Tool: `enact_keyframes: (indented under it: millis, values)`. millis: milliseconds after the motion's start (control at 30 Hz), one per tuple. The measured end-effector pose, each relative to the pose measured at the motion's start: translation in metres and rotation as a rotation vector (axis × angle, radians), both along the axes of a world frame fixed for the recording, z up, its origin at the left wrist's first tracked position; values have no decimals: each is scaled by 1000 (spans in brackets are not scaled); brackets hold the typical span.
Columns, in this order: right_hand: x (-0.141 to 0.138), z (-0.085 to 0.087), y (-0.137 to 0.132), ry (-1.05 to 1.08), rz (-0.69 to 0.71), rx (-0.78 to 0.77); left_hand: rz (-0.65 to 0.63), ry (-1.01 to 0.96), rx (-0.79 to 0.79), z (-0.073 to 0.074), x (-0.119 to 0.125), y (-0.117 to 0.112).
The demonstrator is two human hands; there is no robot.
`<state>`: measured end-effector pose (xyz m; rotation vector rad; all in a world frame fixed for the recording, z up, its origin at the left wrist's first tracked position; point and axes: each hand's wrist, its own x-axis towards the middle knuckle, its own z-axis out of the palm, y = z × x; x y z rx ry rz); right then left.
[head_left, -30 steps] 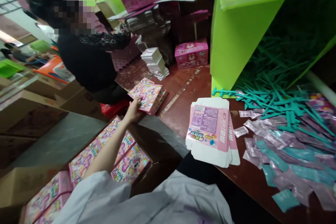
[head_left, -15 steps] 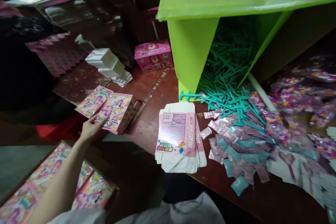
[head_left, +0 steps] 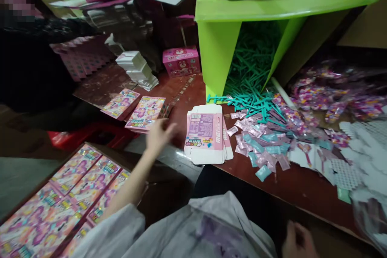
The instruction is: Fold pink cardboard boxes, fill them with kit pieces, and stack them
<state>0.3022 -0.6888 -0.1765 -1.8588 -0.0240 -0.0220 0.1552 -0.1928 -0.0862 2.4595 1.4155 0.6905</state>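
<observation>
L forearm (head_left: 133, 181) angles up from lower left to L hand (head_left: 157, 139), just left of ctr, a bit blurred, w/ thumb spread off toward the right, while R hand (head_left: 298, 242) sits bottom right, fingers curled, partly cut off.

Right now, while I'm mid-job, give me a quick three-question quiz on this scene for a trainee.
1. True or false: teal sticks spread out of the green box onto the table.
2. What lies immediately right of the flat cartons in the picture?
3. The left hand is closest to: A, the green box; B, a patterned box; C, the white stack.

Key: 1 true; 2 pink and teal sachets; 3 B.
</observation>
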Motion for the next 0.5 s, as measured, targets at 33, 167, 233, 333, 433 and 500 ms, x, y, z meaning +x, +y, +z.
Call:
enact_keyframes:
  millis: [33, 167, 233, 333, 433, 500]
  values:
    - [4, 1, 16, -107, -7, -14, -17, 43, -85, -9, 17, -19]
    - [26, 39, 105, -339, 298, 115, 6, 139, -350, -36, 58, -51]
    - [37, 61, 155, -377, 386, 112, 22, 115, -382, -38, 60, -49]
    - [55, 74, 223, -386, 513, 10, 60, 38, -310, -31, 55, -48]
    - [65, 68, 274, -321, 598, -95, 102, -136, -242, -18, 51, -55]
    - [65, 68, 294, -276, 606, -115, 69, -309, -306, -7, 47, -64]
